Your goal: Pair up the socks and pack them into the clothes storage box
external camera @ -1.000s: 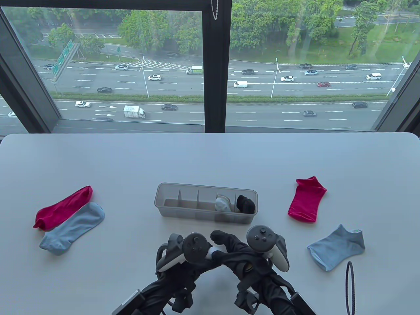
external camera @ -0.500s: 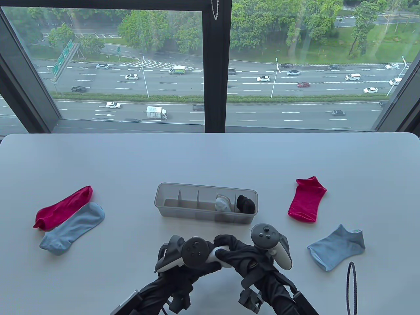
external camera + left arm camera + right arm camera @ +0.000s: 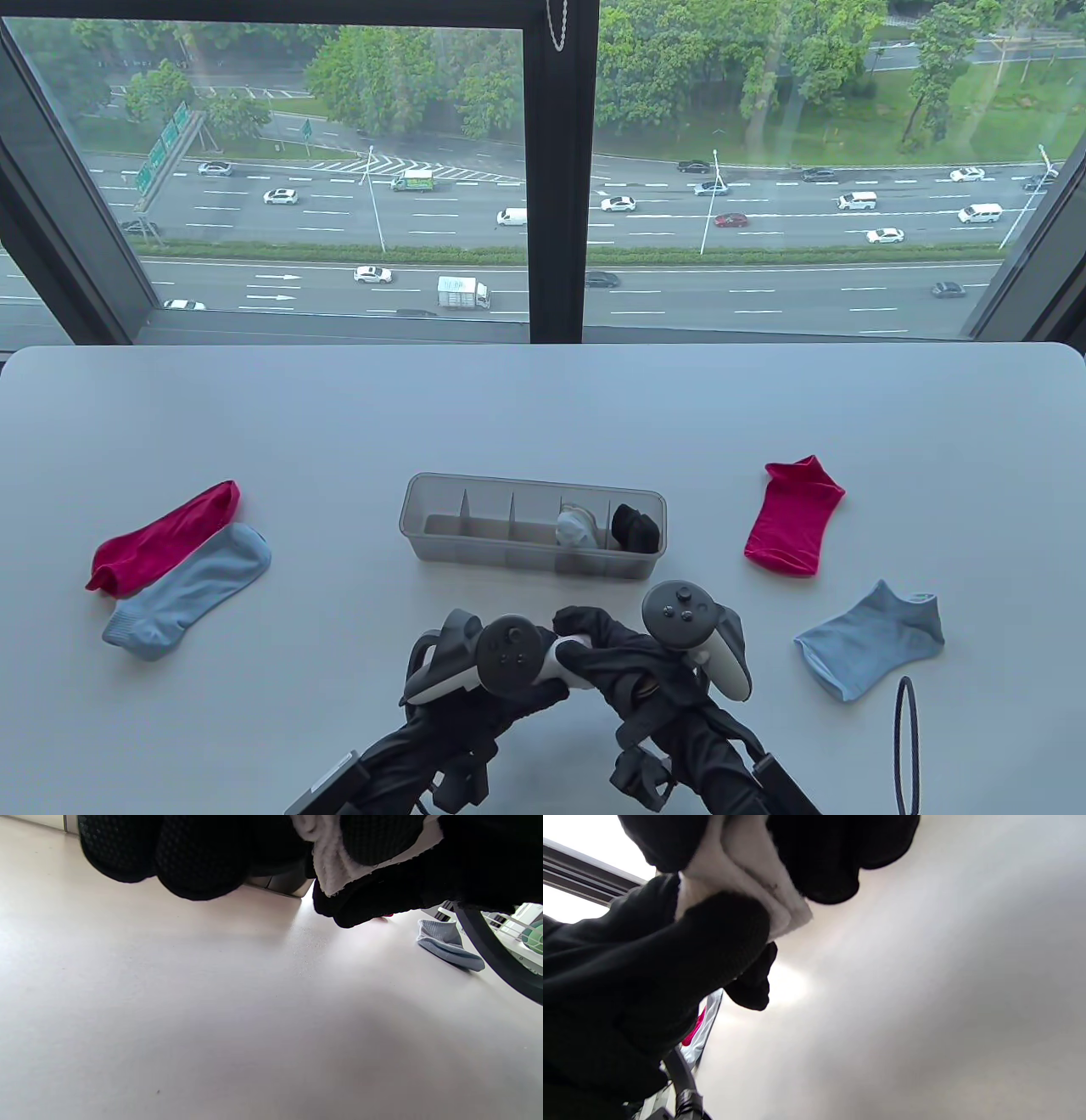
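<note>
My left hand [image 3: 475, 671] and right hand [image 3: 632, 671] met just in front of the storage box [image 3: 441, 543], fingers of both curled round a folded white sock bundle [image 3: 567, 654] held above the tabletop [image 3: 339, 424]. The box lay straight ahead of the bundle, its long axis running left to right, with two right-hand compartments filled and those to the left free. Red and blue socks waited well apart on either side.

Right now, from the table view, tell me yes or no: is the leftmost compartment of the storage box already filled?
No: the leftmost compartment of the storage box shows bare, while only its two rightmost hold rolled socks.
</note>
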Demonstrator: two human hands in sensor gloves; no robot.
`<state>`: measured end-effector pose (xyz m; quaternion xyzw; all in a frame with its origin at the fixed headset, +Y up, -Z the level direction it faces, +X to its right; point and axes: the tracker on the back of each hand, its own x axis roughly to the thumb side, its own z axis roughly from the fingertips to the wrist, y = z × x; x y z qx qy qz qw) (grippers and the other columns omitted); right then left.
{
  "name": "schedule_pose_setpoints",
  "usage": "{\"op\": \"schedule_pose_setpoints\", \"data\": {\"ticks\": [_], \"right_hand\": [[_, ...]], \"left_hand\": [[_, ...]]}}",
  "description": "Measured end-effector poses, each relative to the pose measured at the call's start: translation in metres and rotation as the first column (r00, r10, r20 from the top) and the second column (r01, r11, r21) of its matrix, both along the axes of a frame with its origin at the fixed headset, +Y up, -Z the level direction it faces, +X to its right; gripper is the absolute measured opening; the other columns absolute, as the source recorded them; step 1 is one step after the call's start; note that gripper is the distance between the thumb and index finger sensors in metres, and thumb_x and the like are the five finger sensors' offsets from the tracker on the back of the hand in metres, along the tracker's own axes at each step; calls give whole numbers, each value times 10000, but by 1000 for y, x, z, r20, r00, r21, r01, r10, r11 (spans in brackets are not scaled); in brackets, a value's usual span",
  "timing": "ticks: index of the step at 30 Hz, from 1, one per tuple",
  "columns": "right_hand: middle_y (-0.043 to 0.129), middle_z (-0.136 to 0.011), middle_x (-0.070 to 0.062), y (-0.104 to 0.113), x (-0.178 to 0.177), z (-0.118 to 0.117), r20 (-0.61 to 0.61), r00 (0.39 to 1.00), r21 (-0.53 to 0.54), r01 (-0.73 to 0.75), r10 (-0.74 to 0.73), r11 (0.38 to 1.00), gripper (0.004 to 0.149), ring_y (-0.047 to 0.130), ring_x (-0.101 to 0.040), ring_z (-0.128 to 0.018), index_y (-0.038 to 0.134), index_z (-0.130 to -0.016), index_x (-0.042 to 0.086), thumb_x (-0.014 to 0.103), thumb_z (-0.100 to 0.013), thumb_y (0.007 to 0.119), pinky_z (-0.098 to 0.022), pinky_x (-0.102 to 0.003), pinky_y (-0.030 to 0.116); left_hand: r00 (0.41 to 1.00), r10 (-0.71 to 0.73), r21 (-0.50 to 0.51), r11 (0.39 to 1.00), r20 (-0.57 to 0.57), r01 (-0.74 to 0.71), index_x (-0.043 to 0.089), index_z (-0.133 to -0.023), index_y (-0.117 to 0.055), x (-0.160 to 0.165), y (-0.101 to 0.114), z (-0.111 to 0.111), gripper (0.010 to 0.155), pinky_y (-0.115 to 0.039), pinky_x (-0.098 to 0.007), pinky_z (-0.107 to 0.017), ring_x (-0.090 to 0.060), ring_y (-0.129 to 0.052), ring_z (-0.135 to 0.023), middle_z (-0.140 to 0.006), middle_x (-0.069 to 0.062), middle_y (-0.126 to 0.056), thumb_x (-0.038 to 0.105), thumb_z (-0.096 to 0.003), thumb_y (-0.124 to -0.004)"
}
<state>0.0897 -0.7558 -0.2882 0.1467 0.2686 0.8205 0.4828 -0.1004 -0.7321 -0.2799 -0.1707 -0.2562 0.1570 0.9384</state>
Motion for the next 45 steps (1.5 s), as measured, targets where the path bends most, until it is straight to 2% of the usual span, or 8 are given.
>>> {"op": "schedule_pose_setpoints", "data": {"ticks": [6,10,12,17,23,31,34,45], "right_hand": [[873,-916,-65,6,4,-4,73,994,67,-82,77,994,492,906,-216,-753,645,-980,340,405,-507,762,-639,-391,762],[995,-675,-28,4,13,-5,229,966,46,-131,117,990,460,992,-139,-532,706,-934,242,482,-542,694,-513,-354,843],[1019,-582,27,3,15,-5,255,963,31,-98,87,995,502,1009,-97,-456,733,-909,228,540,-518,683,-468,-320,867],[630,-1094,-108,-1,6,-3,39,997,-38,62,-61,997,739,762,-312,-893,397,-1078,368,517,-457,771,-682,-438,688],[883,-834,-60,15,14,-4,261,958,117,-152,118,981,626,945,-158,-640,553,-1016,265,467,-478,802,-550,-322,813],[595,-1092,-47,7,13,-2,169,954,-57,260,-247,964,836,701,-220,-943,194,-1094,263,431,-528,785,-746,-374,643],[543,-1143,-76,3,8,-2,139,982,-39,131,-125,991,782,620,-312,-997,269,-1104,262,540,-506,687,-748,-424,637],[721,-973,-93,9,5,0,151,983,-19,109,-105,994,631,886,-218,-776,373,-1077,172,463,-556,578,-624,-334,800]], "left_hand": [[1000,16,-58,998,2,-15,-14,-953,-684,-1,-3,1,702,-867,-541,-403,-249,-995,-336,-483,-107,-959,539,-525,-621],[998,-47,51,998,51,44,26,-1108,-380,10,3,12,823,-648,-672,-671,-457,-814,-835,-993,-228,-728,515,-510,-666],[997,-64,86,994,35,61,47,-1096,-423,14,6,12,732,-701,-626,-639,-378,-865,-732,-899,-192,-776,436,-530,-675],[1000,16,-1,1000,15,-16,-2,-1001,-584,4,4,3,660,-840,-530,-455,-234,-959,-431,-624,-125,-921,458,-533,-645],[995,97,-22,995,9,-96,32,-1143,-390,5,5,4,683,-648,-671,-676,-478,-796,-877,-1059,-279,-686,376,-582,-570],[903,384,48,923,-193,-383,45,-1087,-519,-17,15,-5,598,-842,-550,-600,-348,-987,-726,-936,-243,-849,295,-564,-666],[833,513,-36,847,-206,-530,41,-1076,-504,-15,13,-4,576,-861,-555,-592,-376,-1008,-733,-937,-257,-854,254,-566,-668],[890,419,3,905,-179,-426,-32,-972,-692,-13,16,-2,499,-810,-585,-593,-355,-990,-680,-841,-233,-909,255,-570,-621]]}}
